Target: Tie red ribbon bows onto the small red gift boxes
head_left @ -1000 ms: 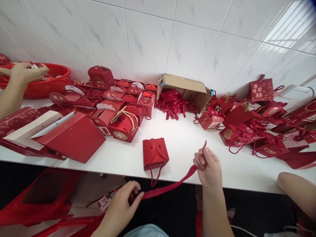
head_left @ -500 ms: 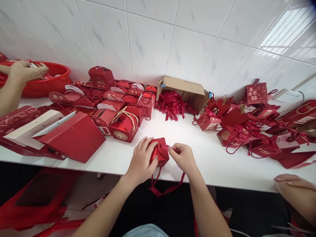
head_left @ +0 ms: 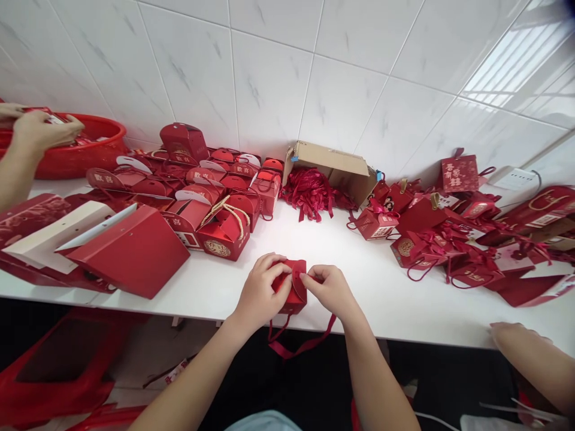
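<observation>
At the table's front edge stands a small red gift box (head_left: 296, 299) with its rounded flaps folded over the top. My left hand (head_left: 262, 288) is closed around the box's left side, thumb and fingertips pressing on the top. Pinched between the thumb and forefinger of my right hand (head_left: 331, 290) is a dark red ribbon (head_left: 309, 344), at the flap on the box's right side. The ribbon loops down over the table edge, beside a cord handle (head_left: 279, 328). My right fingertips hide the ribbon's end.
Red gift boxes (head_left: 227, 236) crowd the left; larger folded ones (head_left: 130, 248) lie in front. A cardboard box (head_left: 330, 158) holds ribbons (head_left: 309, 188). Ribboned boxes (head_left: 417, 248) fill the right. Another person's hands (head_left: 42, 129) work over a red basin (head_left: 101, 152); another arm (head_left: 534, 359) rests at right.
My left fingers have drawn in from a wider spread to press on the box top. My right fingertips have moved slightly left and down against the flap with the ribbon.
</observation>
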Tool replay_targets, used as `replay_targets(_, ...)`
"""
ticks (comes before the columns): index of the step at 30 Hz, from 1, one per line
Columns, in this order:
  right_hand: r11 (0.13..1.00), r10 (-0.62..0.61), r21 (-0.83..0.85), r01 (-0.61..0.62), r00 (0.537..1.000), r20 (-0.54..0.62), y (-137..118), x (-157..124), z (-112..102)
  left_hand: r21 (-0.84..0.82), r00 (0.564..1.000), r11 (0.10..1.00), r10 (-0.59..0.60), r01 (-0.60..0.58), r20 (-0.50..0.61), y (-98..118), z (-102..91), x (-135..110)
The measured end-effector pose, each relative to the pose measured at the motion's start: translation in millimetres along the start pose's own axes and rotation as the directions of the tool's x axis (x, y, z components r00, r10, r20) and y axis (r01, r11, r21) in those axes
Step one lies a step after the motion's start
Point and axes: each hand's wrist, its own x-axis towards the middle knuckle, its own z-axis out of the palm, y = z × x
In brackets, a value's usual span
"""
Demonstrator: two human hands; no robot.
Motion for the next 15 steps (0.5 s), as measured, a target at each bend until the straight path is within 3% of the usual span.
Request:
replay_targets(2,0.999,-0.030,-0.039,0.030,1.000,0.001,1.3,-1.5,-1.5,-0.050,1.000,0.999,-0.020,0.019,-0.009,0.9,1.0,0.5)
replay_targets(7,0.969,-0.238,-0.119,0.217,0.950,-0.202,-1.5,-2.0,-7.1,-0.209,0.998,0.977,-0.043,0.031,-0.053,5.3,-1.5,-1.1)
replay_targets(10,0.940,-0.340,-0.001,0.341,0.938,-0.065,-8.9,-2.7,-6.4,-0.264,0.991,0.963,0.007,-0.043,-0.134,8.1,-6.1,0.1)
replay_targets(12,0.934,-0.346,0.104,0.343,0.938,0.012,-14.5,-3.2,-3.6,-0.307,0.981,0.947,0.031,-0.091,-0.193,9.7,-10.3,1.6)
replay_targets(15,0.930,-0.323,0.173,0.323,0.946,-0.030,-21.1,-3.5,-0.9,-0.336,0.973,0.934,0.042,-0.119,-0.227,10.8,-18.1,1.3)
